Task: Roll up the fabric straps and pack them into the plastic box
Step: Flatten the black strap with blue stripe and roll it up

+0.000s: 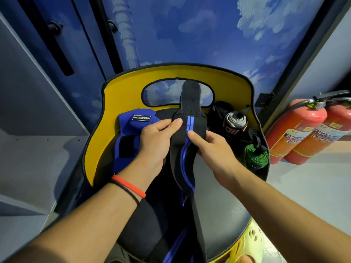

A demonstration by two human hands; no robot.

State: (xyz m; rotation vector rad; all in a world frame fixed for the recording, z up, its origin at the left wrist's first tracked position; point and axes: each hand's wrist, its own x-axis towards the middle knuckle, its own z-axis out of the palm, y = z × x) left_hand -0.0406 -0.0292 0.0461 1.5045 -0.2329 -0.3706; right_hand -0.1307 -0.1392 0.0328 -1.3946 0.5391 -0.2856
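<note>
Over chair (pixel 133 80) seat: left hand (pixel 153 143) and right hand (pixel 214 149) both pinch strap (pixel 190 128), held mid-air. Rolling step, part-wound, long tail hanging. Next needs tight, even turns. Box not clearly visible.

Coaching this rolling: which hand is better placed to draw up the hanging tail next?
Likely right: the right hand pinches the black blue-striped fabric strap lowest, where its tail drops away; the left hand grips the bundled part above.
</note>
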